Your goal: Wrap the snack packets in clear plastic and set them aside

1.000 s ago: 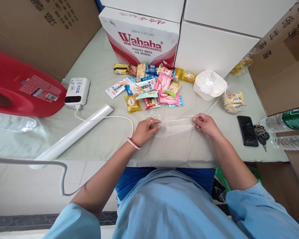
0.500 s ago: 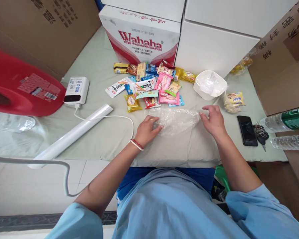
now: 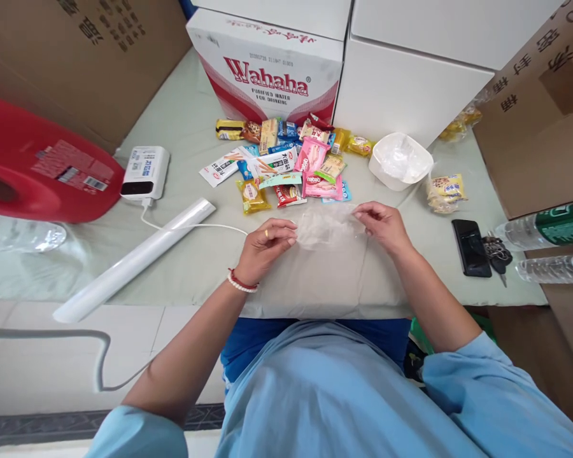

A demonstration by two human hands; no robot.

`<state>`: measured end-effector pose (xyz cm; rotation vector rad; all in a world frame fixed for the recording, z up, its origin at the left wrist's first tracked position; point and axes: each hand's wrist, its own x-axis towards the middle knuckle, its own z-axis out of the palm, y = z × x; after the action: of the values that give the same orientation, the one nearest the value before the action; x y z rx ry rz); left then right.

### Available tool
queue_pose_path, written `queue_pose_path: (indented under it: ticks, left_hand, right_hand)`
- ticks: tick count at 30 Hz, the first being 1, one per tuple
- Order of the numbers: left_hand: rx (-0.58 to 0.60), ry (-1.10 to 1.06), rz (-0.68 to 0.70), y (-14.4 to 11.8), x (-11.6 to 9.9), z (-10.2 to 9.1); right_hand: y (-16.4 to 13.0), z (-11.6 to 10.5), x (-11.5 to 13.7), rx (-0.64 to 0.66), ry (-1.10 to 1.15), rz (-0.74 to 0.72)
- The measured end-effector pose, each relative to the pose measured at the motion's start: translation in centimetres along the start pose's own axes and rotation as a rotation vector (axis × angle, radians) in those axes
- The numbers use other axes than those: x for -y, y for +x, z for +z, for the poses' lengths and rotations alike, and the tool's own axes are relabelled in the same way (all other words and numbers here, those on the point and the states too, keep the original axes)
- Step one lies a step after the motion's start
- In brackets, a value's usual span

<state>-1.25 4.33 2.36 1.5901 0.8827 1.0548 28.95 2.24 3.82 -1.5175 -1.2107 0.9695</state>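
Pale green bedsheet (image 3: 186, 267) before me, my left hand (image 3: 263, 245) and right hand (image 3: 384, 226) each pinch an edge of the clear plastic bag (image 3: 327, 228); I'd judge the thin film could slip or tear.

A thin, clear plastic bag (image 3: 325, 229), glossy and crinkled, lies at the frame's centre on a matt, pale green cloth (image 3: 195, 267). Above it sit shiny foil snack wrappers (image 3: 291, 162) and a printed cardboard box (image 3: 267, 70). At upper left is a glossy red plastic jug (image 3: 38, 165).

I saw a pale green table cover (image 3: 186, 267), white tiled floor (image 3: 38, 375), brown cardboard boxes (image 3: 76, 57) and white boxes (image 3: 410, 83) behind, even daylight.
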Motion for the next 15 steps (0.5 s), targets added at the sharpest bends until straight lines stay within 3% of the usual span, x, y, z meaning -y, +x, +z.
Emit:
queue_pose_path:
  ticks: [4, 9, 12, 15]
  left_hand:
    - [0.198, 0.202, 0.096, -0.6, -0.6, -2.6]
    - [0.476, 0.55, 0.201, -1.8, 0.0, -4.5]
    - [0.506, 0.54, 0.18, -2.4, 0.2, -4.8]
    - [0.444, 0.432, -0.006, -2.8, 0.2, -4.3]
  right_hand:
    - [-1.3, -3.4, -0.5, -0.041, 0.232, 0.108]
    - [-4.5, -7.0, -3.4, 0.003, 0.108, 0.033]
    - [-6.6, -8.2, -4.9, 0.082, -0.026, 0.01]
    - [-8.2, -8.4, -5.4, 0.152, -0.112, -0.002]
